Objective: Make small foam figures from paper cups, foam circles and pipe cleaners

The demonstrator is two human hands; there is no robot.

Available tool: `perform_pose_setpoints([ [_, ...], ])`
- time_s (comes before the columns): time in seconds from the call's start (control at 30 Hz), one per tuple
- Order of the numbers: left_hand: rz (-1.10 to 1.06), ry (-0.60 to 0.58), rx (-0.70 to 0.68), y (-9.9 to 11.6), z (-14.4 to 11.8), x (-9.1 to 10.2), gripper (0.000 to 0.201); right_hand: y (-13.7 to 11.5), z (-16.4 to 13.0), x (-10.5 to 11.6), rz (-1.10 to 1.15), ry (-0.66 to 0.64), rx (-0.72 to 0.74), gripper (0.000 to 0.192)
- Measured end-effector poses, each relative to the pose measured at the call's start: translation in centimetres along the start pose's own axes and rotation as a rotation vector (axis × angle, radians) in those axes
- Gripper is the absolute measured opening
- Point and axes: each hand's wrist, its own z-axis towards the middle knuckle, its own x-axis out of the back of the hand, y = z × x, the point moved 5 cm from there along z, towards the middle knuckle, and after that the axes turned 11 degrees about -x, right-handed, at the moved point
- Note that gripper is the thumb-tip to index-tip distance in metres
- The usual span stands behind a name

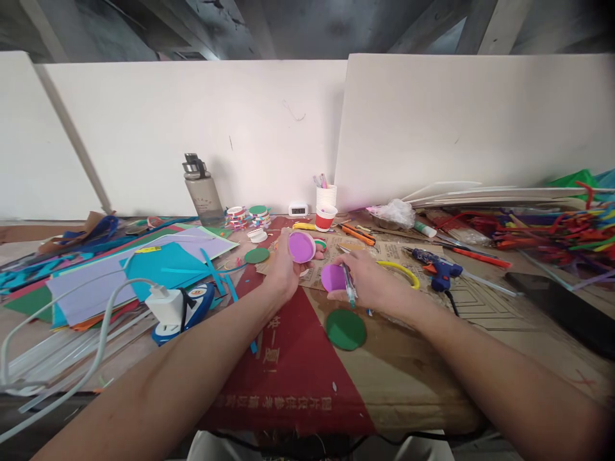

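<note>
Your clearest lane runs down the red paper (288,371) and bare cardboard (408,365) toward you, broken only by 1 green disc (346,330). To your left, stacked coloured sheets (144,269), a white charger (166,306) and its cable (62,346) block the way. To your right lie a blue glue gun (437,269) and piled pipe cleaners (557,230); cups (325,206) and a bottle (204,191) line the back wall

Water bottle (202,189) by wall; blue glue gun (438,267) right; green disc (346,330) near edge.
</note>
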Motion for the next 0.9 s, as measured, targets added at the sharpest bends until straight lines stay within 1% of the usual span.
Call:
perform_pose_setpoints([
  [0.07, -0.044, -0.040, -0.023, 0.5, 0.0, -0.1, 0.058, 0.1, 0.0, -0.7, -0.053, -0.075, -0.007, 0.063],
  [0.17, -0.123, -0.134, -0.018, 0.8, -0.2, -0.6, 0.058, 0.3, 0.0, -1.1, -0.111, -0.145, -0.012, 0.070],
  [0.27, -0.152, -0.221, -0.015, 0.8, -0.6, -1.1, 0.055, 0.3, -0.1, -1.0, -0.142, -0.172, -0.034, 0.080],
  [0.33, -0.159, -0.269, -0.023, 0.9, -0.8, -1.3, 0.052, 0.4, 0.0, -0.7, -0.137, -0.163, -0.043, 0.083],
  [0.37, -0.161, -0.291, -0.025, 0.9, -0.9, -1.5, 0.051, 0.4, 0.0, -0.5, -0.125, -0.149, -0.039, 0.081],
  [0.43, -0.167, -0.322, -0.034, 0.9, -1.0, -1.7, 0.050, 0.6, 0.0, 0.0, -0.081, -0.105, -0.007, 0.070],
  [0.53, -0.149, -0.311, -0.069, 1.0, -0.9, -1.8, 0.049, 0.9, 0.1, 0.9, -0.012, -0.035, 0.052, 0.052],
  [0.57, -0.129, -0.296, -0.081, 1.0, -0.8, -1.7, 0.049, 1.0, 0.1, 1.1, 0.002, -0.016, 0.067, 0.050],
  [0.63, -0.067, -0.261, -0.099, 0.8, -0.6, -1.5, 0.051, 1.2, 0.1, 1.1, -0.002, -0.008, 0.076, 0.053],
  [0.73, 0.075, -0.226, -0.137, 0.2, -0.3, -0.8, 0.050, 1.2, 0.1, 0.4, -0.073, -0.075, 0.049, 0.064],
  [0.8, 0.216, -0.237, -0.182, -0.2, -0.1, -0.3, 0.049, 0.8, 0.0, -0.2, -0.117, -0.136, 0.037, 0.070],
  [0.83, 0.292, -0.253, -0.205, -0.3, 0.0, -0.2, 0.049, 0.7, -0.1, -0.4, -0.132, -0.161, 0.036, 0.070],
  [0.9, 0.413, -0.292, -0.237, -0.5, 0.0, 0.0, 0.049, 0.4, -0.2, -0.6, -0.142, -0.198, 0.035, 0.061],
])
